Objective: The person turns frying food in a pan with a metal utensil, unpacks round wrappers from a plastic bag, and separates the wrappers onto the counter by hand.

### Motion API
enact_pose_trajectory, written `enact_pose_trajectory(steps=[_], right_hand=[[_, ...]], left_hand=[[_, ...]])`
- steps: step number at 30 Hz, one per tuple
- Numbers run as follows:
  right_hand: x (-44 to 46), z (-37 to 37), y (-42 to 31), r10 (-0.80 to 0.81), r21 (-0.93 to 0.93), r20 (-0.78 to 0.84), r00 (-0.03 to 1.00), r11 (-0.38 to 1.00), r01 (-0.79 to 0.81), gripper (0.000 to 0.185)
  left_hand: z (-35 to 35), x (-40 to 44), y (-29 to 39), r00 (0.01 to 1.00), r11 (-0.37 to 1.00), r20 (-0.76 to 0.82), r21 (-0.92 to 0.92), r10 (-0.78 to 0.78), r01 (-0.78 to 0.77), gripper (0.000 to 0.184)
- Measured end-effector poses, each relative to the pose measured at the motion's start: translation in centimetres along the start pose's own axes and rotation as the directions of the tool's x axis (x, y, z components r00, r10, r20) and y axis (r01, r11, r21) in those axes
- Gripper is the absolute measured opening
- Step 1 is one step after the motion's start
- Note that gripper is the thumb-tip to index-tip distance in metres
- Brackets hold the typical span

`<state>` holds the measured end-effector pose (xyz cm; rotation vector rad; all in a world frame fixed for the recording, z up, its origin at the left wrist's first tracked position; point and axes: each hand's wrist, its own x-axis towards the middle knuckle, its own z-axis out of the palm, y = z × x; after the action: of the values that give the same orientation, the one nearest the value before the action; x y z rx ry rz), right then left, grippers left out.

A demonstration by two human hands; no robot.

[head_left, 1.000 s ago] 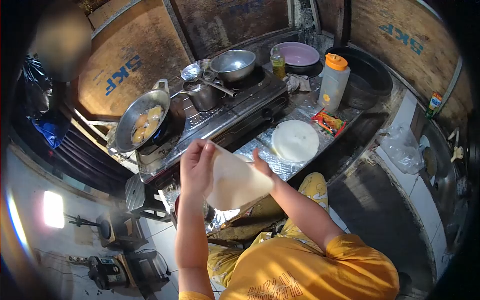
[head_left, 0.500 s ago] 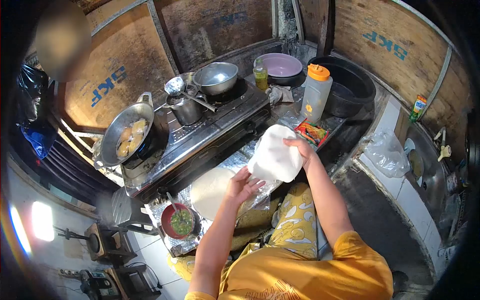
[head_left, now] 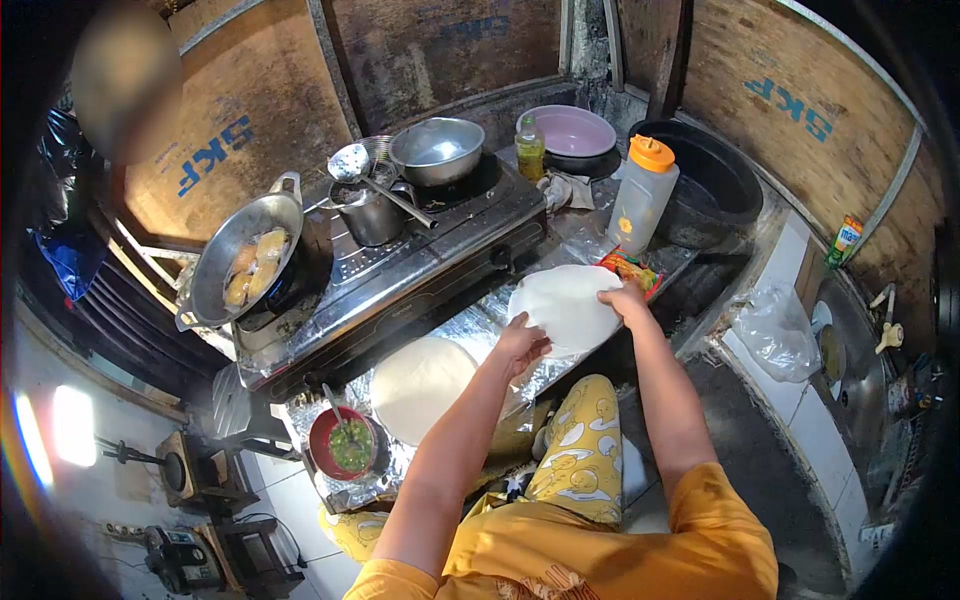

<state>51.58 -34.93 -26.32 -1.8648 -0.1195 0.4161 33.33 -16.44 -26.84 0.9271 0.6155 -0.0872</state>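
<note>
A round white stack of thin wrappers (head_left: 565, 308) lies over the foil-covered surface at the centre right. My right hand (head_left: 628, 301) grips its right edge, with the thumb on top. At its lower left edge is my left hand (head_left: 521, 343), its fingers curled around the rim. A single round pale wrapper (head_left: 424, 388) lies flat on the foil, left of my left hand. Beside that wrapper stands a red bowl (head_left: 341, 444) of chopped greens in liquid with a spoon in it.
Brown pieces lie in a frying pan (head_left: 250, 250) on the stove (head_left: 400, 290). A pot (head_left: 372, 215) with a ladle and a metal bowl (head_left: 437, 152) stand behind. An orange-lidded jug (head_left: 643, 195), a red packet (head_left: 640, 273) and a black tub (head_left: 710, 190) are at the right.
The lone wrapper held up a second ago now lies on the foil at the left. The stack was lifted between both hands and is now lower and flatter.
</note>
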Motion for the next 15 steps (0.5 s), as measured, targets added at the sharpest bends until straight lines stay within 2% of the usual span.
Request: enact_pose_trajectory(steps=[1,2,5,6,7,8,9,11,12,13,15], right_hand=[[-0.2,0.0,0.4,-0.021,-0.155,-0.098,0.995,0.988,0.006,0.032],[-0.2,-0.1,0.5,-0.015,-0.158,-0.096,0.995,0.987,0.0,0.032],[0.8,-0.3,0.8,-0.176,-0.198,-0.089,0.98,0.968,0.156,0.036],[1.3,-0.1,1.1,-0.243,-0.148,-0.052,0.969,0.961,0.233,0.033],[1.2,0.1,0.9,-0.243,-0.148,-0.04,0.969,0.961,0.235,0.033],[0.7,0.2,0.4,-0.239,-0.039,-0.012,0.971,0.97,0.238,0.032],[0.2,0.2,-0.2,-0.238,0.071,0.013,0.971,0.969,0.237,0.032],[-0.4,0.4,-1.2,-0.217,0.07,0.02,0.976,0.974,0.215,0.031],[-0.5,0.8,-1.7,-0.253,0.169,0.093,0.963,0.957,0.235,0.031],[-0.7,1.2,-2.2,-0.293,0.268,0.162,0.942,0.932,0.244,0.031],[-1.6,2.3,-4.1,-0.309,0.296,0.202,0.93,0.924,0.243,0.031]], left_hand=[[0.0,-0.2,-0.1,1.0,1.0,-0.001,-0.003,-0.008,0.008,0.073],[-0.2,-0.4,-0.1,0.999,0.999,0.024,-0.033,0.025,-0.024,0.073],[-0.8,-1.8,0.2,0.997,0.996,0.04,-0.06,0.07,-0.067,0.069],[-1.1,-2.3,0.5,0.989,0.991,0.075,-0.058,0.126,-0.121,0.067],[-1.6,-2.9,0.6,0.978,0.983,0.11,-0.058,0.18,-0.174,0.065],[-1.7,-4.2,1.1,0.978,0.982,0.084,-0.032,0.189,-0.187,0.057],[-2.3,-5.3,1.4,0.978,0.981,0.076,-0.035,0.192,-0.19,0.057],[-3.8,-6.9,1.4,0.971,0.969,0.071,0.079,0.228,-0.233,0.047],[-4.5,-7.4,1.1,0.968,0.962,0.049,0.106,0.247,-0.25,0.039],[-5.2,-8.0,0.9,0.967,0.962,0.047,0.102,0.25,-0.253,0.039],[-6.2,-9.2,0.0,0.96,0.959,-0.014,0.063,0.278,-0.277,0.035]])
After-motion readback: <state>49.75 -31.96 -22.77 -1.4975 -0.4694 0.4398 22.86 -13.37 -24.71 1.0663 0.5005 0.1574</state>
